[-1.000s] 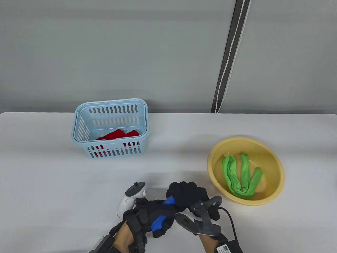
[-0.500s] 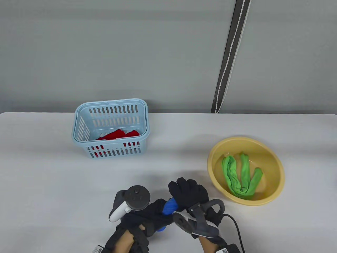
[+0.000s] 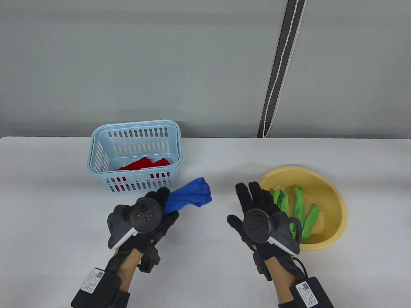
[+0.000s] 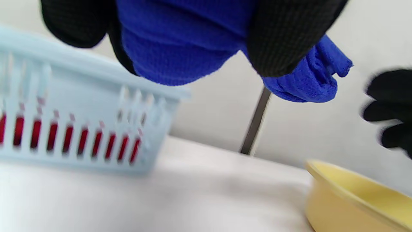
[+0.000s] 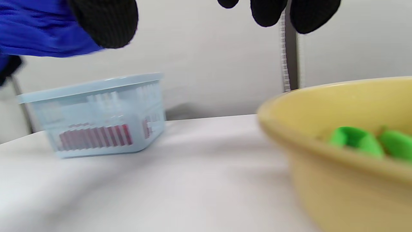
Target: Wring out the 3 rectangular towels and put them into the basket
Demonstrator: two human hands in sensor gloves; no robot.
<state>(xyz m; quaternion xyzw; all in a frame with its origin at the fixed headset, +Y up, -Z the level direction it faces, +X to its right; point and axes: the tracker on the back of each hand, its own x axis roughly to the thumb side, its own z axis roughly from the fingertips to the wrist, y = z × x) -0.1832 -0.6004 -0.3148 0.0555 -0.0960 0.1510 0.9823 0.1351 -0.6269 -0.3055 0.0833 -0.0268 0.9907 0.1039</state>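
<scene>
3 towels show across the surface (image 3: 205, 276): a blue towel (image 3: 189, 197), a red towel (image 3: 144, 164) and a green towel (image 3: 293, 210). The blue towel is twisted into a bunched roll and gripped by the left hand (image 3: 151, 221), whose gloved fingers (image 4: 283, 38) curl round its near end; the free end sticks out up and to the right, raised just in front of the basket (image 3: 135, 155), near its right front corner. In the left wrist view the blue cloth fills the space between the curled fingers, with a folded tip poking past them. The right hand (image 3: 260, 215) holds nothing, its fingers straight and slightly spread, palm down, hovering at the left rim of the yellow basin (image 3: 334, 205) and overlapping that rim in the table view. The 2 hands are well apart. The red towel lies crumpled on the floor of the light blue slotted basket, showing through the front slots. The green towel lies in the yellow basin in 3 long folds joined at the near end. A tracker (image 3: 146, 215) sits on the back of the left hand.
</scene>
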